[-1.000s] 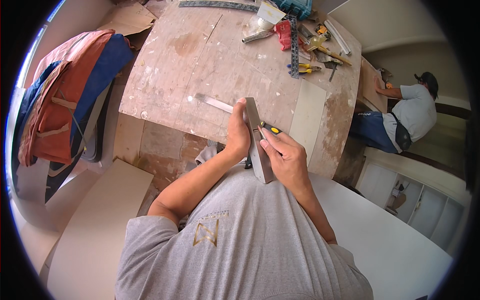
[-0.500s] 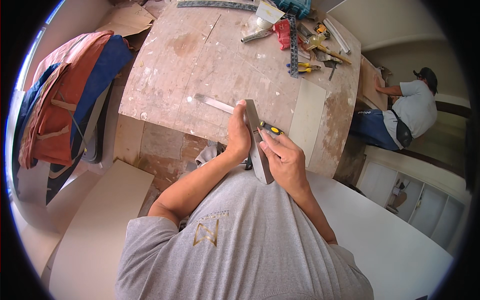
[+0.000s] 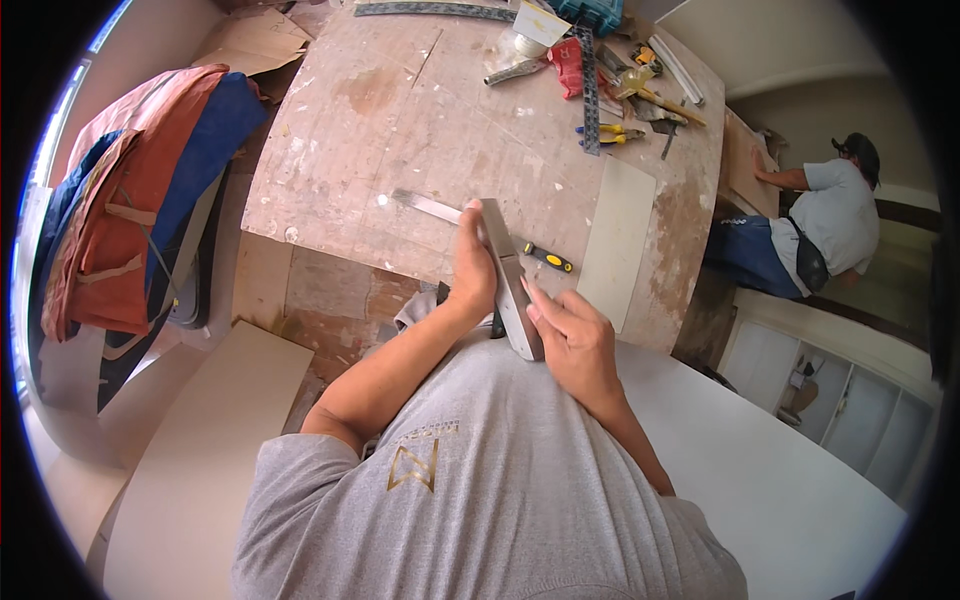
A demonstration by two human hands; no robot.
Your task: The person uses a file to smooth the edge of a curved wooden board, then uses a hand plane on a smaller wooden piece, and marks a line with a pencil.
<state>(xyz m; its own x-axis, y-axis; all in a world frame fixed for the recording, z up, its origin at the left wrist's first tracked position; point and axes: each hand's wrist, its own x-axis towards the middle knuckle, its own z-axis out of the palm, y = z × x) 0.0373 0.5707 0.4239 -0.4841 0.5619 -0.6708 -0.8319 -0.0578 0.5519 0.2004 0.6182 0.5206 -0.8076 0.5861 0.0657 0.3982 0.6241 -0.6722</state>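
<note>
My left hand (image 3: 477, 265) is closed round the left side of a hand plane (image 3: 512, 285). The plane stands tilted in front of my shirt, its long grey sole facing right with a narrow slit across it. Part of a black handle shows below my left hand. At the plane's lower right edge is my right hand (image 3: 580, 345), index finger and thumb apart, fingertips at the metal and the other fingers bent. Behind the plane, on the worktable (image 3: 340, 160), a flat metal blade (image 3: 430, 206) lines up with a black-and-yellow handle (image 3: 548, 257); the stretch between is hidden.
A pale board (image 3: 617, 240) lies at the table's right side. Farther back are yellow-and-blue pliers (image 3: 612, 133), a dark ruler-like strip (image 3: 587, 95) and a red packet (image 3: 565, 70). Cloth-covered items (image 3: 150, 200) stand left. A co-worker (image 3: 820, 220) leans over a panel at right.
My right fingertips have come away from the slit and moved down toward the plane's lower edge. The plane has turned slightly, with its far end shifting left in my left hand.
</note>
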